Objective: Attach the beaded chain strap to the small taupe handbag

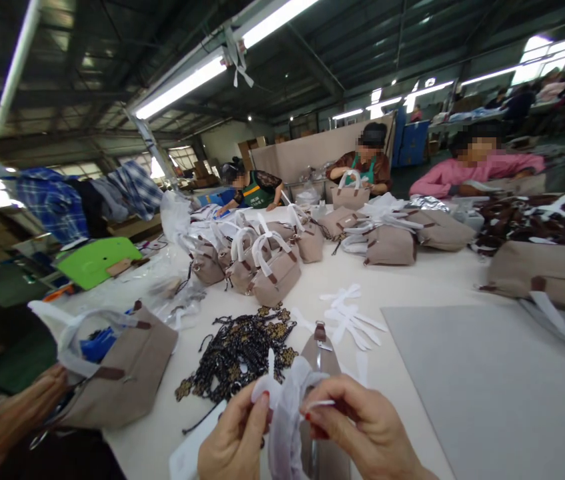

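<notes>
At the bottom centre of the frame, the left hand (235,437) and the right hand (362,430) are meeting over a taupe handbag (323,360) lying on the pale surface (412,287). Both sets of fingers are pinching a crumpled strip of thin white wrapping (287,407), which is bunching around the bag's handle; the left fingers are closing narrowly on its left edge, the right fingers gripping a twisted end. The bag is looking matte and fabric-like, with a brown leather tab and a metal zip running up toward its far end.

Just beyond the hands, toward the left, a tangled heap of black and gold beaded chains (242,350) is lying on the surface. Loose white paper strips (349,317) are scattering just past the bag. A flat grey sheet (492,380) is covering the lower right. At the lower left, another person's hand (12,417) is resting against a second taupe bag (122,373) with a wrapped handle. A cluster of similar bags (262,263) with white-wrapped handles is standing mid-frame, and three people are working at the far side of the surface. A green plastic panel (97,260) is sitting at the left.
</notes>
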{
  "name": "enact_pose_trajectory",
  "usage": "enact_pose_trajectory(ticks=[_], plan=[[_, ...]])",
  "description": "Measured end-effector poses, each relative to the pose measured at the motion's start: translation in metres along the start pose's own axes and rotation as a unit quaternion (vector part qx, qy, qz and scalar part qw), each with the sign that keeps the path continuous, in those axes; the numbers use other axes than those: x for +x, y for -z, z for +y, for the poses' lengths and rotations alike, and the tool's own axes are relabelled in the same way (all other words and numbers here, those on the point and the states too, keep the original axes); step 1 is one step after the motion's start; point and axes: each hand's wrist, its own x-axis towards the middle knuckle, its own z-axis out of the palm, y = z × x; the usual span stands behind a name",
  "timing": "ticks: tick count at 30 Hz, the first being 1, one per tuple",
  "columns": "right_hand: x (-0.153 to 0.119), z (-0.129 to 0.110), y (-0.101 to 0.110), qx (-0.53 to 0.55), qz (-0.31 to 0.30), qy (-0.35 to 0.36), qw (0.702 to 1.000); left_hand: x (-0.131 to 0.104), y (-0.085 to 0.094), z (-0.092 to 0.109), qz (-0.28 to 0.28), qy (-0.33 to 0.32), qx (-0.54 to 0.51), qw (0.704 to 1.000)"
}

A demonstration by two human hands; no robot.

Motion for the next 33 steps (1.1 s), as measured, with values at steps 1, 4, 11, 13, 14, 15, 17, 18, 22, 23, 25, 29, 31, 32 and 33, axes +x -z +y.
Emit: enact_pose_trajectory(ticks=[1, 4, 11, 13, 14, 15, 17, 18, 22, 23, 25, 29, 31, 32, 33], plan=[[0.007, -0.007, -0.005, 0.010, -0.014, -0.040, 0.999, -0.003, 0.000, 0.004, 0.011, -0.021, 0.005, 1.000], [0.026, -0.023, -0.017, -0.064, -0.053, -0.116, 0.990, -0.009, 0.000, 0.011, 0.016, -0.039, 0.004, 0.999], [0.040, -0.028, -0.022, -0.197, -0.068, -0.170, 0.963, -0.015, 0.005, 0.002, 0.022, -0.068, 0.017, 0.997], [0.041, -0.028, -0.023, -0.150, -0.071, -0.174, 0.971, -0.019, 0.005, 0.000, 0.038, -0.103, 0.044, 0.993], [0.041, -0.029, -0.023, -0.118, -0.078, -0.181, 0.973, -0.021, 0.005, 0.000, 0.046, -0.122, 0.048, 0.990], [0.042, -0.031, -0.023, -0.085, -0.089, -0.191, 0.974, -0.022, 0.005, 0.001, 0.049, -0.136, 0.043, 0.989], [0.044, -0.035, -0.024, -0.033, -0.108, -0.215, 0.970, -0.024, 0.006, 0.005, 0.044, -0.149, 0.019, 0.988], [0.045, -0.037, -0.024, -0.022, -0.112, -0.223, 0.968, -0.024, 0.007, 0.008, 0.031, -0.145, 0.016, 0.989], [0.047, -0.038, -0.026, -0.100, -0.090, -0.187, 0.973, -0.018, 0.013, 0.013, -0.047, -0.132, 0.071, 0.988], [0.046, -0.037, -0.026, -0.139, -0.088, -0.169, 0.972, -0.017, 0.014, 0.014, -0.065, -0.128, 0.081, 0.986], [0.045, -0.036, -0.025, -0.209, -0.092, -0.137, 0.964, -0.014, 0.014, 0.014, -0.094, -0.111, 0.077, 0.986], [0.043, -0.033, -0.022, -0.258, -0.078, -0.112, 0.957, -0.007, 0.011, 0.023, -0.170, -0.035, -0.014, 0.985], [0.043, -0.030, -0.020, -0.243, -0.075, -0.105, 0.961, -0.001, 0.009, 0.029, -0.193, 0.022, -0.087, 0.977], [0.043, -0.028, -0.020, -0.235, -0.076, -0.102, 0.964, 0.002, 0.008, 0.031, -0.198, 0.055, -0.121, 0.971], [0.042, -0.026, -0.020, -0.232, -0.076, -0.099, 0.965, 0.006, 0.007, 0.033, -0.200, 0.085, -0.149, 0.965]])
